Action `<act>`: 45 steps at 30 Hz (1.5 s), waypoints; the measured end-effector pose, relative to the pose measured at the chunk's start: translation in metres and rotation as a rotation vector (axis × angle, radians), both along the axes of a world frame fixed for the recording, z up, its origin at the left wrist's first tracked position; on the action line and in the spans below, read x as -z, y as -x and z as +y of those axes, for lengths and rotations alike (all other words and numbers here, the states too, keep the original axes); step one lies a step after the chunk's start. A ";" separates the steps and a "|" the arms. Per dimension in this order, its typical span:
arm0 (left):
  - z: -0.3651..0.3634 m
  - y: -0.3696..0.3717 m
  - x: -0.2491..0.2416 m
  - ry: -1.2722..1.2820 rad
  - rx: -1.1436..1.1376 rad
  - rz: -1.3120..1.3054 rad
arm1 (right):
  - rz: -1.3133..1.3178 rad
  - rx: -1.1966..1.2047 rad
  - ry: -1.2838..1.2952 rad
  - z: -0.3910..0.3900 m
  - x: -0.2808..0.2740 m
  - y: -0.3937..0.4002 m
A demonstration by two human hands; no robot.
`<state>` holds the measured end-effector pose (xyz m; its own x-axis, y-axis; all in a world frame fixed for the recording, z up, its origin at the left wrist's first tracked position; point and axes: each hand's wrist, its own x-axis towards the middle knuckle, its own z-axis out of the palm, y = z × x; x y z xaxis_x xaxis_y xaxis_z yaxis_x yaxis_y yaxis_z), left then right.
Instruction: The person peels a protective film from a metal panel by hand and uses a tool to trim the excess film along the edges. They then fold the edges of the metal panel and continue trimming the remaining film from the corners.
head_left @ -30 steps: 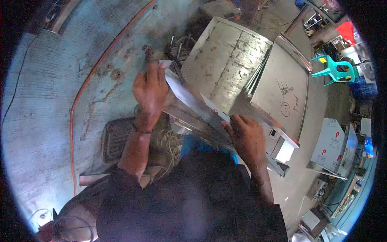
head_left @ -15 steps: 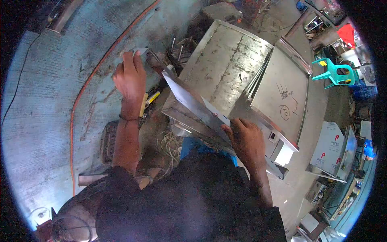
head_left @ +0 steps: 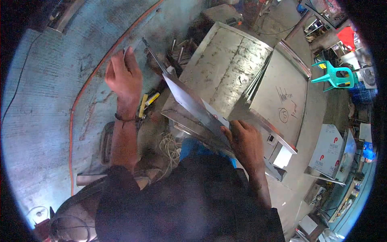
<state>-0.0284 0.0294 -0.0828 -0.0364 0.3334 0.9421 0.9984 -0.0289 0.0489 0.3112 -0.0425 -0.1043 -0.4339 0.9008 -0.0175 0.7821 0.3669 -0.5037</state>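
Observation:
My right hand (head_left: 246, 141) is closed on the long, narrow metal piece (head_left: 193, 103), which slants from upper left to lower right in front of me. White film with a small red mark covers part of its face. My left hand (head_left: 124, 76) is raised to the left of the piece's far end, fingers pinched together. A thin, pale, see-through thing seems to run from its fingertips, too faint to make out. Beneath the piece lies a large metal tray-like panel (head_left: 219, 60). Beside it is another panel (head_left: 282, 97) with handwriting.
A yellow tool (head_left: 152, 99) and a coil of pale cord (head_left: 170, 147) lie at the left. An orange hose (head_left: 92, 76) crosses the blue surface. On the right are a green chair (head_left: 336, 76) and film-covered sheets (head_left: 326, 151).
My left hand has moved left and slightly down, away from the piece's far end. The pale film seen at its fingertips now shows only faintly. My right hand keeps its hold.

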 end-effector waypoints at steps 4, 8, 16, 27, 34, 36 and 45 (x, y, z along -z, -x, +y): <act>-0.019 -0.019 -0.006 0.003 0.030 0.020 | -0.003 0.015 0.042 0.001 -0.003 0.001; -0.035 -0.035 -0.011 0.115 0.181 -0.031 | -0.015 0.008 0.027 0.003 -0.001 -0.001; -0.065 -0.068 0.047 0.549 0.718 0.099 | 0.051 0.060 0.169 0.002 -0.001 0.000; -0.089 -0.072 0.035 0.249 0.034 -0.358 | 0.012 -0.004 0.150 0.005 -0.005 0.001; -0.074 -0.011 0.023 0.071 -0.174 -0.713 | -0.034 0.025 0.138 0.002 -0.006 0.003; -0.071 -0.022 0.027 0.168 -0.067 -0.653 | -0.045 0.015 0.134 0.002 -0.005 0.004; -0.061 -0.082 0.014 0.890 0.519 -0.815 | 0.042 0.053 0.128 0.001 -0.009 0.003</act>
<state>0.0537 -0.0314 -0.0972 -0.1670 0.9725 0.1622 0.5561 -0.0430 0.8300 0.3086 -0.0416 -0.0953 -0.3887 0.9140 -0.1162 0.7757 0.2566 -0.5766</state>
